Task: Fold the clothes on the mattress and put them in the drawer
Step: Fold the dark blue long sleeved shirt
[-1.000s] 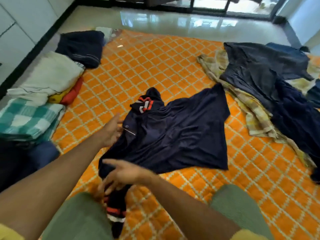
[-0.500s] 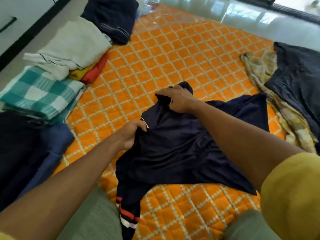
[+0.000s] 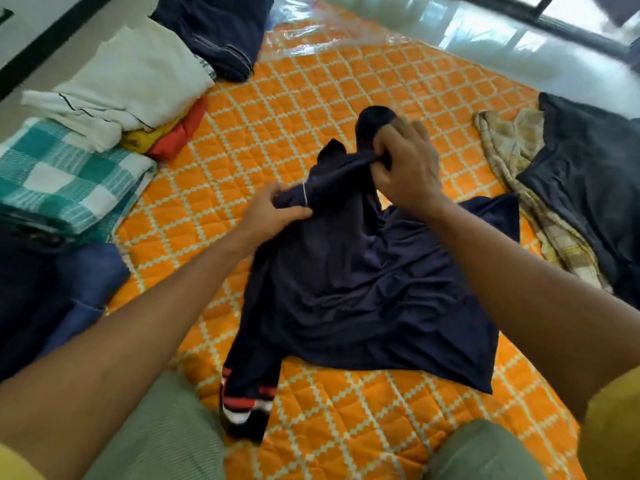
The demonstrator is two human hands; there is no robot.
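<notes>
At the middle of the orange quilted mattress [image 3: 346, 98] lies a navy shirt [image 3: 363, 292], body spread and creased, one sleeve with red and white cuff stripes trailing toward the near edge. Left hand [image 3: 273, 211] is closed on a bunch of the shirt's fabric at its far left part. Right hand [image 3: 407, 164] is closed on the fabric near the collar, just beyond and right of the left hand, lifting that part clear of the mattress. Left of the shirt, along the mattress edge, sits a row of folded items: a teal checked cloth [image 3: 65, 181], a white garment [image 3: 138, 77] over yellow and red pieces, a dark folded garment [image 3: 221, 32] at the far end. Right of the shirt, unfolded, lie a beige checked cloth [image 3: 512, 157] and a dark garment [image 3: 588, 174] partly over it.
</notes>
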